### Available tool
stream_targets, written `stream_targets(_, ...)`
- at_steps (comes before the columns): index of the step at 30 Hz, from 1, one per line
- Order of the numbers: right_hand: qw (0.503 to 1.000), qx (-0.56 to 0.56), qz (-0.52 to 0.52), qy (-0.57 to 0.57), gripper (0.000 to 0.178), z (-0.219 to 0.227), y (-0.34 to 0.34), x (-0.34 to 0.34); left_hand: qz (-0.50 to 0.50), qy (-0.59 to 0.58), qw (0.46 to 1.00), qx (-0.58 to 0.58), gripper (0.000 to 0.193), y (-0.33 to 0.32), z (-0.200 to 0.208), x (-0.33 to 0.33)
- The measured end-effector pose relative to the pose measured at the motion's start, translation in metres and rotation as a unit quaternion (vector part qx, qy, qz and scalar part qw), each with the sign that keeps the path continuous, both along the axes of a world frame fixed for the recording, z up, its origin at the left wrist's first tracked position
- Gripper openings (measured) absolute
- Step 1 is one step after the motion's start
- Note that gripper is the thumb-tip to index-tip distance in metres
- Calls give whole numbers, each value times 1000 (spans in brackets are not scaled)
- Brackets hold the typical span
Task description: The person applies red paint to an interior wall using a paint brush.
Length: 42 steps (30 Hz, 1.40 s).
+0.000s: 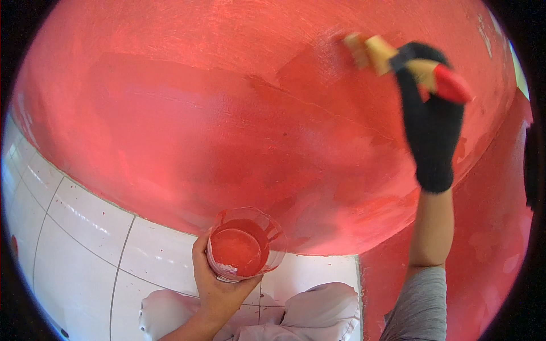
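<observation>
Red paint, on a broad wall surface (227,148): coverage extensive but uneven, judged well advanced rather than finished. Deeper, glossier red spreads across the middle and lower part, apparently the fresher coat; a lighter, streakier red lies above its irregular edge and seems to be left. Pale marks at upper right and far left also look unfinished. Whether lighter areas are an older coat or merely drier cannot be told.

Paintbrush, quantity one (382,55): yellow handle with red end, bristles pointing left, at the upper right of the wall; blurred, so contact with the surface is uncertain.

Right hand, one (433,113): in one black knitted glove, fingers closed round the brush handle.

Left hand, one (223,295): bare, gripping the cup from below and the near left side.

Clear plastic cup, one (277,253): held above the floor at lower centre, rim smeared; contains one pool of red paint (236,250), with a whitish patch at its near edge.

Adjoining red surface, one (449,244): at right, meeting the wall along a slanting edge; patchy in tone.

White floor tiles, several (156,250): cut off by the rim, not fully countable; specked with small drops.

Grey sleeve, one (421,301). Pale trousers, one pair (321,310), both knees visible.
</observation>
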State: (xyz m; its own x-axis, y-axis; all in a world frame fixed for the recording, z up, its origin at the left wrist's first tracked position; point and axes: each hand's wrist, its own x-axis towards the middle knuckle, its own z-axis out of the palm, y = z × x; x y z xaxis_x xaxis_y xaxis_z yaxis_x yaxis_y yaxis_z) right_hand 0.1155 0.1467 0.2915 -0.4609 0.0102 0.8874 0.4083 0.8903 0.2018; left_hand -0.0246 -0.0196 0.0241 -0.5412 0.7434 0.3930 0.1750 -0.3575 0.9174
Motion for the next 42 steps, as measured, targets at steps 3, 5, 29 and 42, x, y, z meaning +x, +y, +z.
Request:
stream_targets(3, 989, 70, -85, 102, 16, 33, 12, 22, 4, 4, 1000, -9, 98, 1, 0, 2)
stream_targets(5, 983, 148, -28, 101, 15, 33, 18, 27, 10, -4, 1000, -26, 97, 3, 0, 4)
stream_targets(29, 969, -132, 203, 54, 6, -86, -17, -19, 28, -5, 999, 19, 102, 13, -4, 46)
stream_targets(42, 897, -185, 243, 321, 14, -79, -54, 39, -40, 34, 998, -31, 99, -2, 8, 42)
